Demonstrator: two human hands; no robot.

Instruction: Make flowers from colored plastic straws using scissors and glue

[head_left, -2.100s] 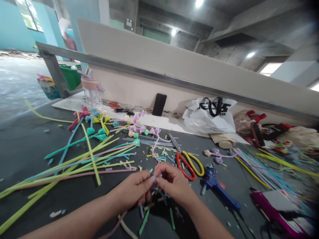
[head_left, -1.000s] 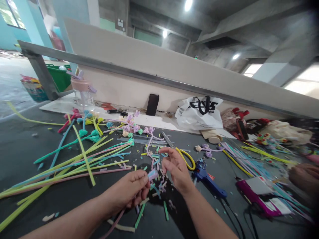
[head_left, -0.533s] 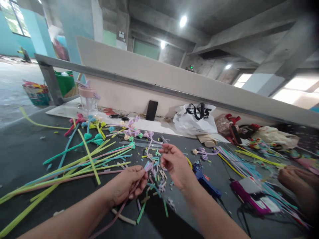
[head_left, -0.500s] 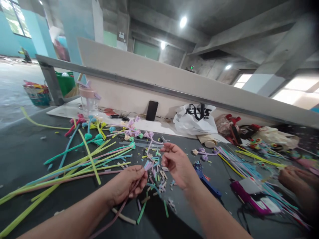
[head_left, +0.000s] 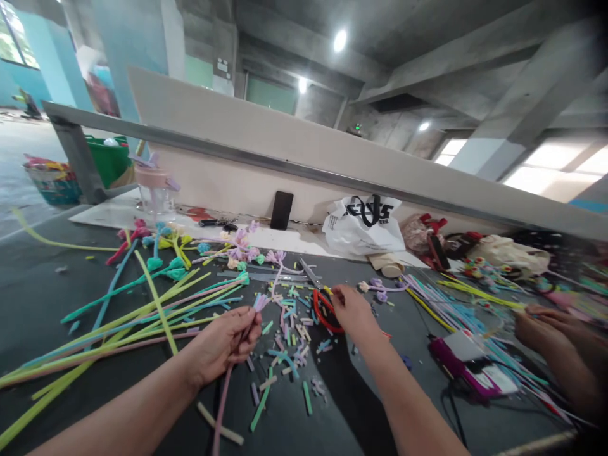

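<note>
My left hand [head_left: 232, 339] is closed around a dusky-pink pipe cleaner [head_left: 223, 405], whose long end hangs toward me. A small bundle of lavender tips [head_left: 259, 303] sticks out above the fingers. My right hand [head_left: 355, 311] has its fingers bent over the red handles of a pair of scissors [head_left: 317, 309]; the blades point away and left over the table. Part of the grip is hidden behind the hand. Between the hands lie many short cut pipe cleaner pieces [head_left: 287, 326]. A lavender pipe cleaner flower [head_left: 276, 259] lies just beyond them.
Long yellow, blue and pink pipe cleaners [head_left: 118, 329] lie at left, near finished flowers [head_left: 175, 269]. At the back stand a clear cup [head_left: 156, 196], a phone [head_left: 282, 210] and a white bag [head_left: 363, 225]. A purple device [head_left: 468, 367] and another person's hands [head_left: 546, 326] are at right.
My right hand has turned palm-down, uncovering the scissors' red handles. My left hand has shifted slightly left with its pipe cleaner. My right forearm now covers most of the blue tool.
</note>
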